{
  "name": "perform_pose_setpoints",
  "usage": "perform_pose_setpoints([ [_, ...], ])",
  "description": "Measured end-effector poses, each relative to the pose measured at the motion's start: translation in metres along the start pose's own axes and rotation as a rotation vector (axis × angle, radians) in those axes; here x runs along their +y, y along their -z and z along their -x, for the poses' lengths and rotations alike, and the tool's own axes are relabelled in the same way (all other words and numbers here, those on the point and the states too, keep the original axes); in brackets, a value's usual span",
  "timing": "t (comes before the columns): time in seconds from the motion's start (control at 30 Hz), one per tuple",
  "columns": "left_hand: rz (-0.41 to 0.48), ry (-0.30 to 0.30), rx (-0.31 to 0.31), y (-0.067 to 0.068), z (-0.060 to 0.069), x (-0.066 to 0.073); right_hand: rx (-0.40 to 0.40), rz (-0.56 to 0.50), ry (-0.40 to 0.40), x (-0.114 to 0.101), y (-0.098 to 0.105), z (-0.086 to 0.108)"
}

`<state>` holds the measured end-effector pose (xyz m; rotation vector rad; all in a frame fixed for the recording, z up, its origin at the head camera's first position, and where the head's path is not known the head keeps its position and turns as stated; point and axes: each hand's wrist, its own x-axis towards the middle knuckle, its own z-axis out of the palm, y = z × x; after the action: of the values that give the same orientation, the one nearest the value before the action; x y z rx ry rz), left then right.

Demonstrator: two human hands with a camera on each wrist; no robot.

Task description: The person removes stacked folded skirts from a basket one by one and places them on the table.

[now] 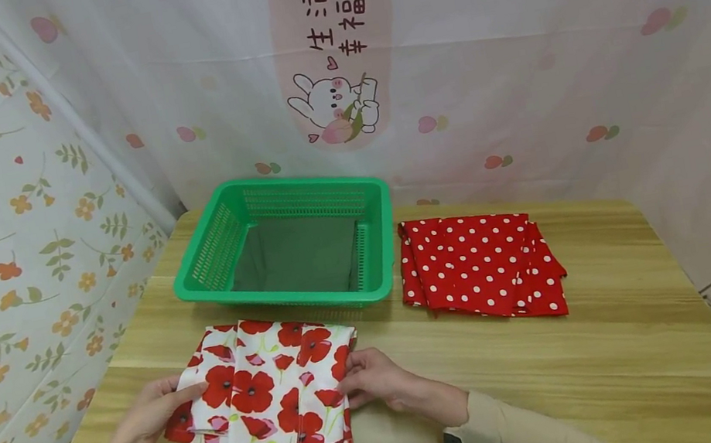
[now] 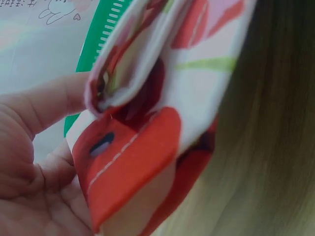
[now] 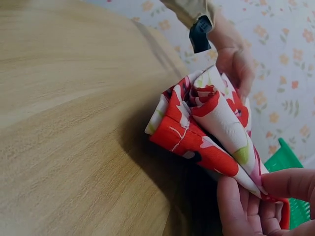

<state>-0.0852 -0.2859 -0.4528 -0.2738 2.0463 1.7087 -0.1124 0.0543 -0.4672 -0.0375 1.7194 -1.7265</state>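
A folded white cloth with red poppies (image 1: 253, 391) is held at its two sides above the front left of the table. The left hand (image 1: 156, 411) pinches its left edge, thumb on top; in the left wrist view the fingers of the left hand (image 2: 44, 142) lie around the layered cloth edge (image 2: 133, 152). The right hand (image 1: 382, 380) grips the right edge; in the right wrist view the thumb and fingertips of the right hand (image 3: 266, 201) pinch the rolled-looking layers of the cloth (image 3: 211, 132).
Behind the cloth stands a green basket (image 1: 305, 298) with a dark flat item (image 1: 297, 251) in it. A folded red cloth with white dots (image 1: 479, 263) lies right of the basket on the wooden table (image 1: 595, 346). Patterned curtains hang behind and at the left.
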Motion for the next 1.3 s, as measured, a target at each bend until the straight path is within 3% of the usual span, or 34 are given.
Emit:
perform_pose_setpoints([
  [0.27, -0.080, 0.061, 0.087, -0.001, -0.003, -0.003, 0.014, 0.022, -0.034, 0.007, 0.002, -0.004],
  [0.63, -0.150, 0.084, 0.130, -0.001, -0.011, -0.008, 0.062, 0.053, -0.058, 0.014, 0.002, -0.008],
  [1.3, -0.496, 0.050, 0.224, -0.007, -0.014, -0.005, 0.079, 0.077, -0.049, 0.016, 0.006, -0.005],
])
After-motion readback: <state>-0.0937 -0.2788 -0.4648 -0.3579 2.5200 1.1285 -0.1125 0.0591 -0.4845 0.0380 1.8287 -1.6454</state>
